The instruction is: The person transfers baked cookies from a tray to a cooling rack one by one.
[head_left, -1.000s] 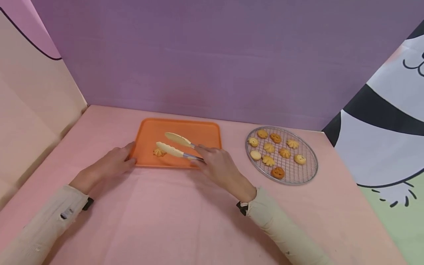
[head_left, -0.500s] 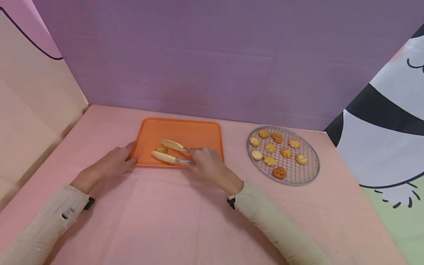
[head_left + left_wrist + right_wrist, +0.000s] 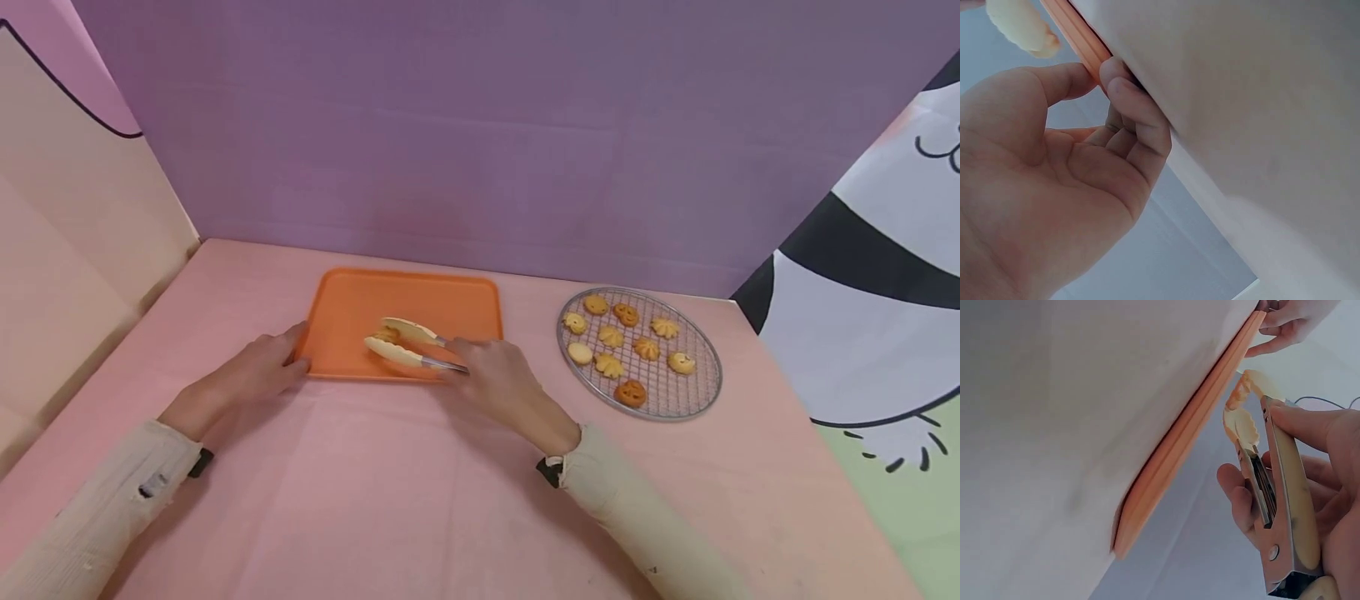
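Note:
My left hand point(image 3: 251, 367) pinches the left rim of the orange tray point(image 3: 420, 287) between thumb and fingers, as the left wrist view shows at the tray's edge point(image 3: 1079, 37). My right hand point(image 3: 498, 379) grips a pair of metal tongs point(image 3: 397, 352) with cream scalloped tips. Between those tips sits a golden cookie point(image 3: 386, 333), partly covered by them, over the tray's middle. The right wrist view has the tongs point(image 3: 1285, 506) from below, with the cookie point(image 3: 1238, 394) caught at their far end, apart from the tray's edge.
To the right of the tray lies a round wire cooling rack point(image 3: 697, 392) bearing several cookies, some flower-shaped, some pretzel-shaped point(image 3: 631, 393), some round. A pink cloth point(image 3: 360, 500) covers the table. A purple wall point(image 3: 480, 150) stands behind it.
The tongs first went left and down around the cookie on the tray. They have since moved back right with the cookie between their tips. The left hand stays on the tray.

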The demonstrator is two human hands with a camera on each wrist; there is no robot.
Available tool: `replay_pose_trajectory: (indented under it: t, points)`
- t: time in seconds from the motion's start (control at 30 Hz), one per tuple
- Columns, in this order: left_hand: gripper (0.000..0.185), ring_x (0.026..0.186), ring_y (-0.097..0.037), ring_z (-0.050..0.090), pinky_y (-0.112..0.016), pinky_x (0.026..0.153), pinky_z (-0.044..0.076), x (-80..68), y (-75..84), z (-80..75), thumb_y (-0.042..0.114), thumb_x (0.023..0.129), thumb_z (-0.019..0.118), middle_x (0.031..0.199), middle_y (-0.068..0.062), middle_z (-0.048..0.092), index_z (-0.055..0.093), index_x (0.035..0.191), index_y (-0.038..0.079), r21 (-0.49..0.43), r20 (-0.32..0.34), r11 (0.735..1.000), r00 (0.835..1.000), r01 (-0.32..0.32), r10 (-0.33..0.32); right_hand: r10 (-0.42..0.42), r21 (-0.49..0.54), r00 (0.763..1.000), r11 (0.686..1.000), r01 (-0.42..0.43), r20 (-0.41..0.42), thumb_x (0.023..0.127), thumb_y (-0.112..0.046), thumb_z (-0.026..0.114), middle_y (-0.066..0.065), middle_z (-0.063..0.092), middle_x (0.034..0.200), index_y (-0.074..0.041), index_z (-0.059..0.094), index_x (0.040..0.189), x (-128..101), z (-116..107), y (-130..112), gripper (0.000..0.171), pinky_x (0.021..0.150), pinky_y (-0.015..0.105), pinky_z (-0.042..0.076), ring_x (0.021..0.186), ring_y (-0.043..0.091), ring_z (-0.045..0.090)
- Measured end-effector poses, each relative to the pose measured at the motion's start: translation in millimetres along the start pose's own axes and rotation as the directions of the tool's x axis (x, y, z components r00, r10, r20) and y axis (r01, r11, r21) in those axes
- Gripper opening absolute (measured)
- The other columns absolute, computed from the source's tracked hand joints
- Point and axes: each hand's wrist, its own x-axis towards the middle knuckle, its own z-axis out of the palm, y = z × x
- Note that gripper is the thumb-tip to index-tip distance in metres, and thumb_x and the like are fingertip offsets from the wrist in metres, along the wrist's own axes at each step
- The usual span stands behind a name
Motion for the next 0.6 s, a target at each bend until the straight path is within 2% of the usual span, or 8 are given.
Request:
replay_pose_trajectory:
  t: [0.1, 0.17, 0.33, 0.5, 0.6]
  points:
    - [0.065, 0.086, -0.030, 0.055, -0.044, 0.080, 0.042, 0.5, -0.5, -0.1, 0.014, 0.098, 0.055, 0.085, -0.013, 0.056, 0.026, 0.148, -0.016, -0.004, 0.004, 1.000, 1.000, -0.004, 0.004, -0.029, -0.037, 0.997, 0.999, 0.026, -0.072, 0.080, -0.021, 0.084, 0.005, 0.076, 0.096, -0.007, 0.072, 0.116, -14, -8, 4, 0.039, 0.058, 0.038, 0.054, 0.069, 0.021, 0.069]
    - [0.066, 0.086, -0.030, 0.055, -0.044, 0.080, 0.042, -0.1, -0.9, 0.0, 0.015, 0.098, 0.056, 0.082, -0.012, 0.055, 0.026, 0.148, -0.016, -0.003, 0.006, 1.000, 1.000, -0.004, 0.004, -0.041, -0.056, 0.993, 0.998, 0.036, -0.109, 0.079, -0.020, 0.085, 0.005, 0.075, 0.086, -0.007, 0.072, 0.114, -23, -12, 6, 0.040, 0.054, 0.036, 0.051, 0.061, 0.018, 0.066]
    - [0.066, 0.086, -0.029, 0.055, -0.045, 0.081, 0.043, -1.9, -2.3, -0.5, 0.014, 0.098, 0.056, 0.081, -0.011, 0.055, 0.026, 0.148, -0.016, 0.002, -0.001, 1.000, 1.000, -0.013, 0.013, -0.023, -0.056, 0.992, 0.998, 0.016, -0.128, 0.081, -0.022, 0.084, 0.002, 0.072, 0.077, -0.007, 0.072, 0.111, -42, -24, 7, 0.036, 0.052, 0.031, 0.048, 0.058, 0.011, 0.060]
    - [0.066, 0.081, -0.026, 0.056, -0.045, 0.081, 0.043, -2.4, -2.6, -0.3, 0.014, 0.098, 0.055, 0.077, -0.008, 0.053, 0.026, 0.148, -0.016, -0.003, 0.006, 1.000, 1.000, -0.023, 0.023, -0.017, -0.066, 0.991, 0.998, 0.008, -0.130, 0.083, -0.024, 0.082, 0.003, 0.074, 0.082, -0.008, 0.072, 0.115, -59, -35, 9, 0.037, 0.053, 0.030, 0.049, 0.061, 0.011, 0.063]
    - [0.066, 0.083, -0.027, 0.056, -0.045, 0.082, 0.043, -1.9, -2.7, 0.5, 0.014, 0.098, 0.055, 0.075, -0.006, 0.052, 0.025, 0.148, -0.016, -0.010, 0.012, 1.000, 1.000, -0.023, 0.023, -0.017, -0.075, 0.989, 0.997, 0.006, -0.144, 0.083, -0.025, 0.082, 0.006, 0.075, 0.090, -0.006, 0.071, 0.115, -70, -42, 12, 0.039, 0.057, 0.032, 0.053, 0.068, 0.015, 0.069]
